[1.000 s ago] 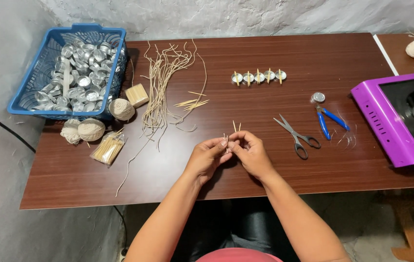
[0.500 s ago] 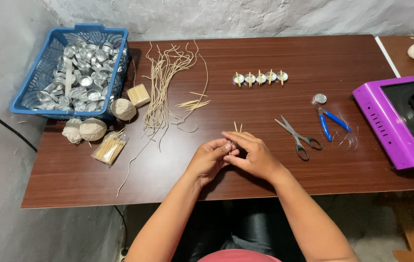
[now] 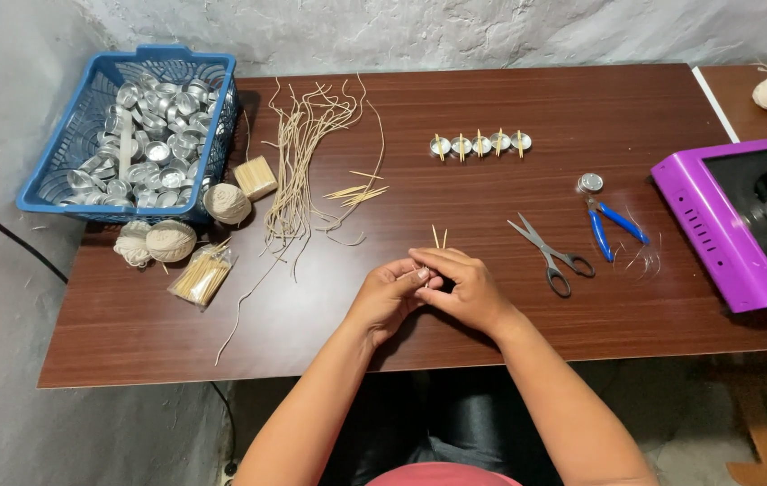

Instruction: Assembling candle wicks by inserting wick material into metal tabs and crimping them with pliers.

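Nearby — clear stick packet (left)

— What sits between the hands?

— Two thin wooden sticks, pale tan, side by side and nearly upright, their tips poking up above the fingers. Their lower ends are hidden in the grip, so what they are fixed to cannot be told.

— Where are they?

— Over the near middle of the brown table, pinched between the left hand and the right hand, whose fingertips meet.
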